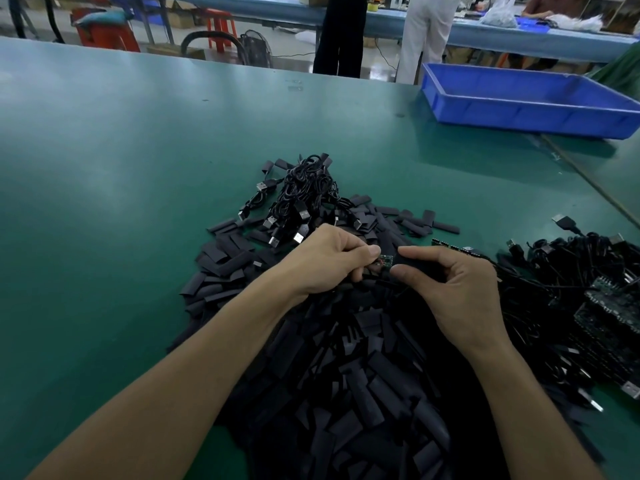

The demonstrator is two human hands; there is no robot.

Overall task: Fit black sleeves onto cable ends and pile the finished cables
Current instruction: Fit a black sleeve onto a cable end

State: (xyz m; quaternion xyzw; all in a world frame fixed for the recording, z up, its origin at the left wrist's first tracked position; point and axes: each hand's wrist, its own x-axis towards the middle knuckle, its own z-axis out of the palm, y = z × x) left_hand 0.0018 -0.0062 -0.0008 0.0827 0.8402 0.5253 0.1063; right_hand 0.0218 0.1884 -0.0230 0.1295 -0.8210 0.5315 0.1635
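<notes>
black sleeve (410,260): head view, the only one. it is pinched by the right hand (460,289), with its open mouth turned to the left.
cable end (382,261): a small green circuit board between the two hands, meeting the mouth of the sleeve. how deep it sits inside i cannot tell.
left grip: the left hand (329,261) has curled fingers, and thumb and forefinger pinch the board end.
right grip: thumb and forefinger are pressed on the sleeve from both sides.
loose sleeves (346,375): a big heap on the green desk (121,168), under both forearms.
far bundle (304,192): cables with usb plugs beyond the hands, probably the finished pile.
right bundle (571,271): cables with bare boards, near the right hand, probably the waiting ones.
blue tray (519,109): at the far right, well apart.
step: in my judgement, the sleeve is being fitted on one cable end and is not yet fully on.
next move: it calls for keeping the board in line with the flat sleeve, pushing until the board is covered, then laying the cable on the far bundle.
</notes>
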